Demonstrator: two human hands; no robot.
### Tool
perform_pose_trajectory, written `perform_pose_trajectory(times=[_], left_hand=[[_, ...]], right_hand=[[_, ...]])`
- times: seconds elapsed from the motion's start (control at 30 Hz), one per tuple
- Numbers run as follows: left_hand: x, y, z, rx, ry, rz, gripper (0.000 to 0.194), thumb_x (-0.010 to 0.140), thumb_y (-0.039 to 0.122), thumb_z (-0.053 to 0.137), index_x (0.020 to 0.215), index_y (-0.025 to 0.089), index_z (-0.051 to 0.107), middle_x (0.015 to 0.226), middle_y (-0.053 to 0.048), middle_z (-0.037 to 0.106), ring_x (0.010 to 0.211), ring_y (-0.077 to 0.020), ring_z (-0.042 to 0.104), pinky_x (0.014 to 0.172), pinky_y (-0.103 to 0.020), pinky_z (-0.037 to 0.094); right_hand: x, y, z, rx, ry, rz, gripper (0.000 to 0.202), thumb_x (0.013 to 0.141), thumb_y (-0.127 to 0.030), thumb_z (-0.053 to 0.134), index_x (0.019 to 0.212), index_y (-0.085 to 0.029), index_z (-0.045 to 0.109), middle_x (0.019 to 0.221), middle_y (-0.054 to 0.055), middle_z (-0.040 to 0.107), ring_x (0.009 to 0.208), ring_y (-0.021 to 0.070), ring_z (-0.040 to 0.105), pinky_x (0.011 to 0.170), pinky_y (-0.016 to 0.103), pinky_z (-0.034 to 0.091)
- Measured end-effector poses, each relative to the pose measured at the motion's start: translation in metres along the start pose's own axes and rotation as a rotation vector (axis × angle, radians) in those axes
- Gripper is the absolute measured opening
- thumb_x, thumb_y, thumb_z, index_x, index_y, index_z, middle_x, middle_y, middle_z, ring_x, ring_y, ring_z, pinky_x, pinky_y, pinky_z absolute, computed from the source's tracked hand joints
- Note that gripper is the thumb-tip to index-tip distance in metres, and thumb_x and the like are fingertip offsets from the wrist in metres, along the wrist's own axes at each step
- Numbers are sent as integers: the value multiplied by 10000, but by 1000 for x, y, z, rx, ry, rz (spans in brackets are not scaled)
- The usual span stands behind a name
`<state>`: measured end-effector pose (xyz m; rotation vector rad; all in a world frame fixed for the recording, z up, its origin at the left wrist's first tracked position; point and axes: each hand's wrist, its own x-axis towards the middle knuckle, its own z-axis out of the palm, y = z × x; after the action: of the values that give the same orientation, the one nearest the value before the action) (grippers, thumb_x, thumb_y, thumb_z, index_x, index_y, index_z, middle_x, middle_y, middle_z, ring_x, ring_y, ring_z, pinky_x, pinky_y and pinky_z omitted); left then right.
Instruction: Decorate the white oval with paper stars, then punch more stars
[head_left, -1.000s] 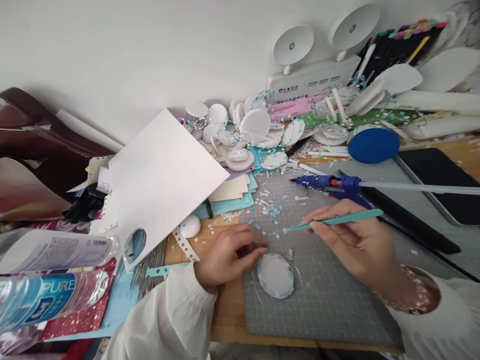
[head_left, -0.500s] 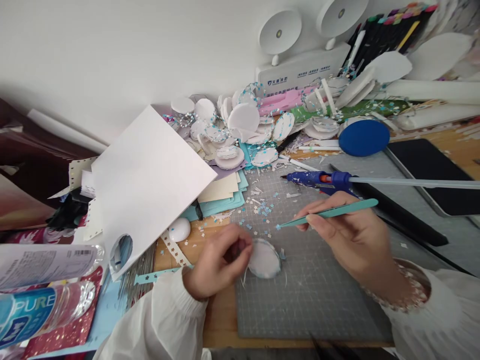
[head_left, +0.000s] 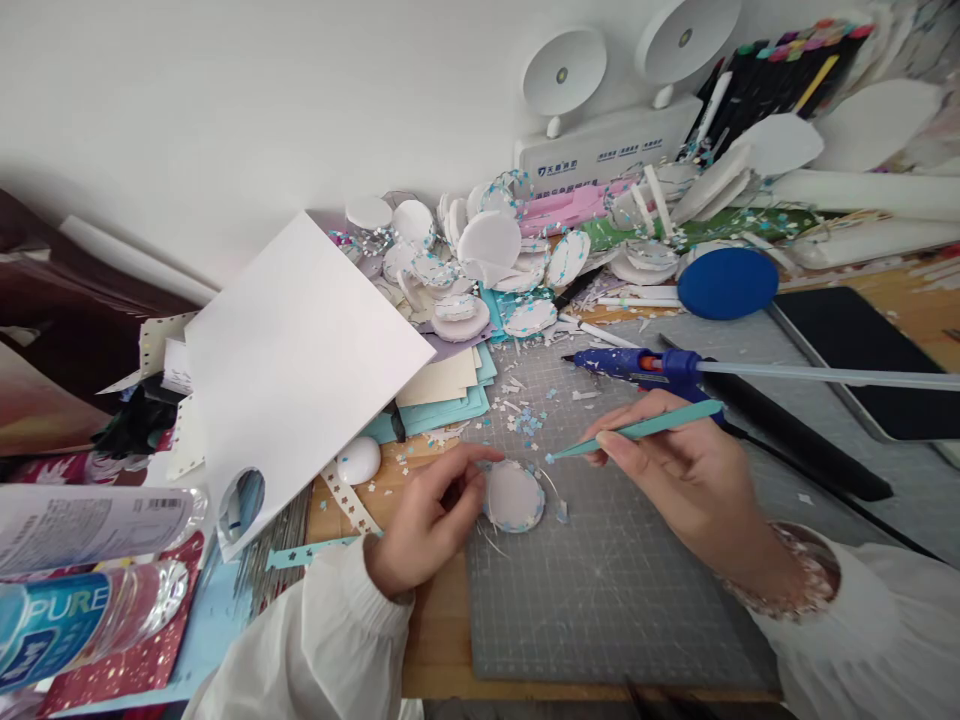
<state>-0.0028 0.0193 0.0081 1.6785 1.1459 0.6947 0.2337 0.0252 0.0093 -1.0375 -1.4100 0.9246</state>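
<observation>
Far left: PURE-labelled bottle [head_left: 71, 615] on its side, another clear bottle with a printed label [head_left: 97, 525] just above it in view. Next, big white board [head_left: 307, 350], tilted, round hole near its lower corner. Teal punched strip [head_left: 307, 554] below the board, small white dome [head_left: 358, 461] just beside the board's lower right edge.

Left hand [head_left: 427, 515]: white sleeve, forearm over wood tabletop [head_left: 439, 630], hand at the left rim of the white disc. Index reaches toward the upper rim, thumb near the left side, tips apart, other fingers curled. Can't tell if it presses on the disc.

White disc [head_left: 515, 496]: lies flat on grey cutting mat [head_left: 615, 600], near the mat's left edge, blue and white bits round its rim, thin strands looping out beside it. Pile of white discs [head_left: 487, 240] behind, many with blue trim. Loose blue and white bits [head_left: 529, 422] scattered on the mat between pile and disc.

Teal tweezers [head_left: 660, 420]: tip left, small pale blue piece [head_left: 550, 457] at the tip, above and right of the disc in view. Right hand [head_left: 690, 480] pinches the tweezers, thumb against fingers. Blue glue gun [head_left: 675, 368] behind it, clear stick out the back. Blue round pad [head_left: 727, 283] and dark-screened phone [head_left: 862, 350] further right
</observation>
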Motion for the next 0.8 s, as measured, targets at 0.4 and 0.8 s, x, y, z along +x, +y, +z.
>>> perform_pose_trajectory(times=[0.4,0.8], left_hand=[[-2,-3,4,-79,14,-20,154,930,293,543,1024,172,526,725,15,479,620,-112,441,529,-204,354],[-1,-4,4,-14,70,71,183,926,280,562,914,128,662,819,-67,688,714,-141,607,624,-217,481]], right_hand=[[0,1,1,-75,-15,-69,125,875,-133,599,842,-248,636,763,11,643,614,161,671,536,277,592],[-9,-9,4,9,-125,27,86,889,-177,598,862,-246,641,803,28,641,701,153,676,605,252,600]])
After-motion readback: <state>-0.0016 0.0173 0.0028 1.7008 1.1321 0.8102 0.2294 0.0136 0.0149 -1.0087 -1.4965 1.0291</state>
